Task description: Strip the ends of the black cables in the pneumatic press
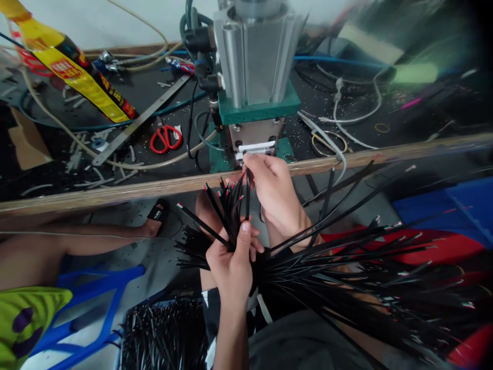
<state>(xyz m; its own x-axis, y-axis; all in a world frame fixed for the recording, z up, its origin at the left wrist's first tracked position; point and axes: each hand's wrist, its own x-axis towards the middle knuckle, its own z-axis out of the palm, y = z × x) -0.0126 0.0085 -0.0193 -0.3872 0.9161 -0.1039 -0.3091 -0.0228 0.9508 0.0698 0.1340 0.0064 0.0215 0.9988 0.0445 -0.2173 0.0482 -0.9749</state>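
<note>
My left hand (233, 262) is closed around several black cables (225, 208) whose cut ends show red, green and white wires. My right hand (271, 187) pinches the upper end of one black cable (247, 198) just in front of the press (254, 136), at its white-edged slot. That cable runs down from the right fingertips to the left thumb. The cable tip is hidden by the right fingers. A large bundle of black cables (327, 277) lies across the lap and fans out to the right.
On the bench, edged in wood (154, 189), lie red scissors (165, 140), a steel ruler (142, 121), a yellow bottle (73, 67) and hoses. Below are a crate of black cables (162, 334), a blue stool (103, 308) and another person's leg (96, 239).
</note>
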